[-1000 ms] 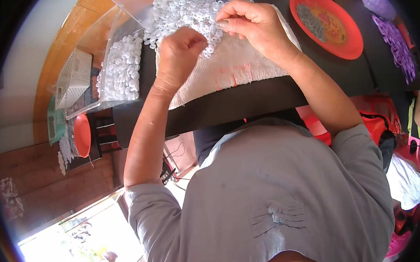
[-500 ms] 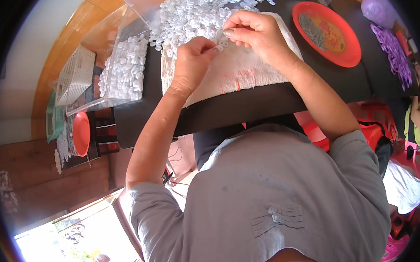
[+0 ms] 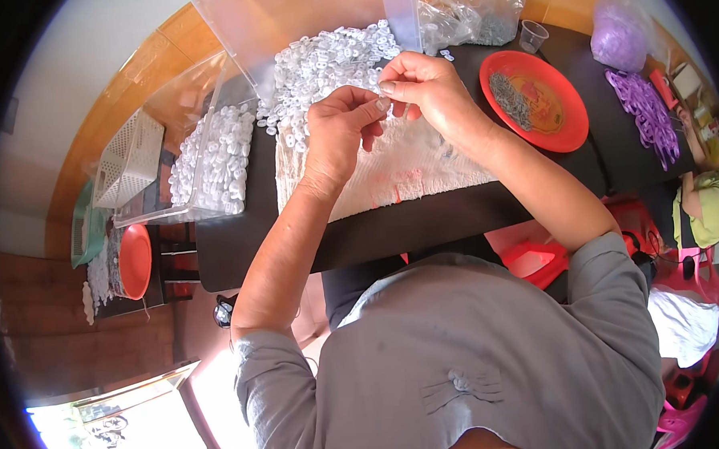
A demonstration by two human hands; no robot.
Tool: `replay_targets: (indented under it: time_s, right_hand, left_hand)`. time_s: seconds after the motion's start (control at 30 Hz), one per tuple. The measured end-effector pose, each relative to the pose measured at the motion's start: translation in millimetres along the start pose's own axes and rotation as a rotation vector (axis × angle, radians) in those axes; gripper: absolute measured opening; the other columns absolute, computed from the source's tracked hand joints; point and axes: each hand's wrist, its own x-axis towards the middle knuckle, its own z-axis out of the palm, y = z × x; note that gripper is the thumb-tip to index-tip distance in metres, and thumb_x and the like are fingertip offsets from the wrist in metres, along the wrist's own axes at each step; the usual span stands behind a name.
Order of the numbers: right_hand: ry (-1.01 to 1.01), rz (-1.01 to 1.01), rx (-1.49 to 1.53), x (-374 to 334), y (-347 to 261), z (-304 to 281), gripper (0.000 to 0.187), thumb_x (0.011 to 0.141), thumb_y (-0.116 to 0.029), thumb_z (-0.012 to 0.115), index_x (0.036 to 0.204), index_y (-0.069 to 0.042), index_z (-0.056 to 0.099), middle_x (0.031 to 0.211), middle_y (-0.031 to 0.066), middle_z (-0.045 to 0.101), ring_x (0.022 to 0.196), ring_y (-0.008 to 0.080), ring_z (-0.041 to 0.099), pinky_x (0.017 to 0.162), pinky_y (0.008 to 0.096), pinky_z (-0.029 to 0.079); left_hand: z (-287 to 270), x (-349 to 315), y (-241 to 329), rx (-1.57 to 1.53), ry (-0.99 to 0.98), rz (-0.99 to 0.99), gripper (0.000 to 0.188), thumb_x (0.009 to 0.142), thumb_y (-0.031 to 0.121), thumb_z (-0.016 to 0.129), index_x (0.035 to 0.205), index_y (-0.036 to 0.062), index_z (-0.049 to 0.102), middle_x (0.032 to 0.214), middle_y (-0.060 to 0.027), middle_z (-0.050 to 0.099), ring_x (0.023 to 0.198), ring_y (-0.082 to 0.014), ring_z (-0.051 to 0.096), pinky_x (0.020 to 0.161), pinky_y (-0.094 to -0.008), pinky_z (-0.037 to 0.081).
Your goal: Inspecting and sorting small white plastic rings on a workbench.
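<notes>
Above a whitish towel (image 3: pixel 421 170) with reddish stains, my two hands meet at the fingertips. My left hand (image 3: pixel 341 133) is closed, thumb against the index finger. Thumb and index finger of my right hand (image 3: pixel 430 89) are pinched together just beside the left thumb. Whatever lies between the fingers is too small to make out. Right behind the hands spreads a heap of small white plastic pieces with holes (image 3: pixel 321 70), some spilling onto the towel. A red plate (image 3: pixel 563 119) at the right bears a pile of thin grey metal pieces (image 3: pixel 511 101).
A clear bin (image 3: pixel 186 209) of white pieces stands at the left, near a white perforated basket (image 3: pixel 128 162). Behind are plastic bags (image 3: pixel 455 16) and a clear cup (image 3: pixel 533 36). Purple links (image 3: pixel 644 116) lie far right on the black table (image 3: pixel 423 222); another person's arm (image 3: pixel 690 198) shows beyond.
My hands have come together; before, they were apart, with a small white piece at the left fingertips. The whole view has shifted, so the table sits lower in it.
</notes>
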Motion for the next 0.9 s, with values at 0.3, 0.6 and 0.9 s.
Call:
replay_targets:
  time_s: [0.3, 0.6, 0.9]
  right_hand:
    - [-0.018, -0.301, -0.137, 11, 26, 2, 0.001, 0.091, -0.003, 0.058, 0.091, -0.003, 0.060, 0.084, -0.0026, 0.058, 0.074, 0.0033, 0.051, 0.061, 0.0199, 0.042]
    - [0.128, -0.139, 0.061, 11, 41, -1, 0.010, 0.089, -0.007, 0.062, 0.098, -0.003, 0.064, 0.081, -0.0009, 0.062, 0.069, 0.0071, 0.057, 0.061, 0.0218, 0.043]
    - [0.115, -0.080, 0.042, 8, 32, -17, 0.011, 0.088, -0.011, 0.061, 0.095, -0.003, 0.065, 0.079, -0.0007, 0.062, 0.068, 0.0073, 0.056, 0.060, 0.0217, 0.039]
  left_hand:
    - [7, -2, -11, 0.023, 0.039, 0.072, 0.009, 0.082, 0.003, 0.069, 0.085, -0.0016, 0.062, 0.075, -0.0063, 0.066, 0.058, -0.0094, 0.059, 0.043, -0.0215, 0.042]
    - [-7, 8, -39, 0.212, 0.124, 0.042, 0.006, 0.078, -0.001, 0.067, 0.085, 0.0001, 0.066, 0.073, -0.0038, 0.064, 0.062, -0.0091, 0.059, 0.053, -0.0241, 0.047]
    - [-1, -4, -44, 0.870, -0.344, 0.416, 0.019, 0.079, -0.006, 0.062, 0.095, 0.0043, 0.065, 0.091, -0.0078, 0.057, 0.080, -0.0239, 0.061, 0.073, -0.0314, 0.048]
